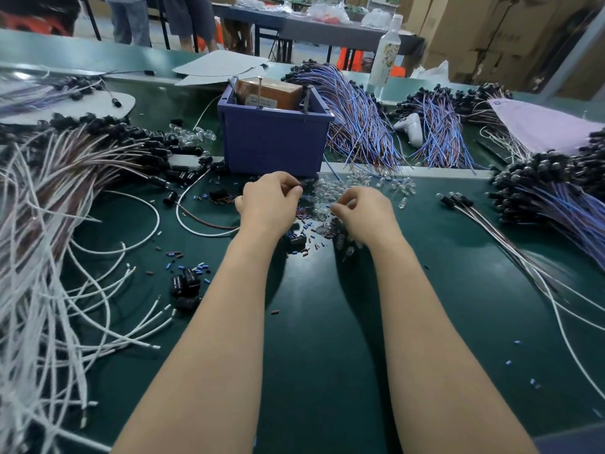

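- Pinched between thumb and forefinger tips of the left hand (268,204), just above the tabletop (327,322): a small dark piece (302,184), probably held up there for a clear look while fitting.
- Beside it and lower, the right hand (363,216), fingers curled in over the clear bulbs (330,191). Thumb and forefinger tips closed together, but impossible to tell whether grasping a bulb or nothing (too small, too blurred).
- Heaped dead centre, just ahead of both hands and right in front of the blue bin (275,142): those bulbs, likely put there for a short reach.
- Spread to the left, white wires (49,257), with loose black sockets (185,283) and tiny blue and brown sleeves (196,267) near the left forearm. Raw stock by the look of it, on the feeding side.
- Stacked to the right, well apart from the loose parts: bundles with black heads (540,198) and blue and brown leads. Seemingly finished work, set apart from the mix.
- Behind the bin, more blue-and-brown wire (357,119) and a white handheld tool (411,127) lying among it, out of the way.
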Tool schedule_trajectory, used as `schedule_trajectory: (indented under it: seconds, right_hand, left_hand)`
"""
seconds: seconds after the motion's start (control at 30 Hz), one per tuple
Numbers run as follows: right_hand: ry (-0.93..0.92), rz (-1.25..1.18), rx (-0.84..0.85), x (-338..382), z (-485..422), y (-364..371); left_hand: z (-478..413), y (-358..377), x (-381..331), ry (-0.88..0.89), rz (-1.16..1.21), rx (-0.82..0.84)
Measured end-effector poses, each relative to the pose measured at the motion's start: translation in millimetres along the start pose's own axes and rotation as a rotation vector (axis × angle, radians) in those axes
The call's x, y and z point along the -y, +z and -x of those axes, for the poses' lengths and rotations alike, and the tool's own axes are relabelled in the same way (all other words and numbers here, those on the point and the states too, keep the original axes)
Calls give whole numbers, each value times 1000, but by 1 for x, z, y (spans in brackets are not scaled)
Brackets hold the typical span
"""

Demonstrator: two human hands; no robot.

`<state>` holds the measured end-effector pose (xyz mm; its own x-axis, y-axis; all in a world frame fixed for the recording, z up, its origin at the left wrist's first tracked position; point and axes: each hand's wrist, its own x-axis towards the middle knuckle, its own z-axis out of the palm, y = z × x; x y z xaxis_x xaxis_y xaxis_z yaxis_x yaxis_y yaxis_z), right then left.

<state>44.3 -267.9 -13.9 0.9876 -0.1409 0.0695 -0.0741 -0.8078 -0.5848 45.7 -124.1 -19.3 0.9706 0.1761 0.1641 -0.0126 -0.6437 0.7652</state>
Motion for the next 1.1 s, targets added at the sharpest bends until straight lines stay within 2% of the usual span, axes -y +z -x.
schedule_trajectory:
  seconds: [0.1,0.3,0.4,0.63,1.1]
  right_hand:
    - [-31,-310,-124,2,-2,0]
    - [-60,-938,1,9,-1,2]
    - [-79,-1073,-24,14,1,2]
    - [-157,-977,-102,18,4,2]
    - [-290,-509,-272,23,9,3]
  left_hand:
    - [-1,0,0,41,23,-14]
    - [-2,3,-1,215,182,-71]
    - [-1,3,0,237,285,-65]
    - [1,4,1,250,350,-37]
    - [5,5,1,286,318,-4]
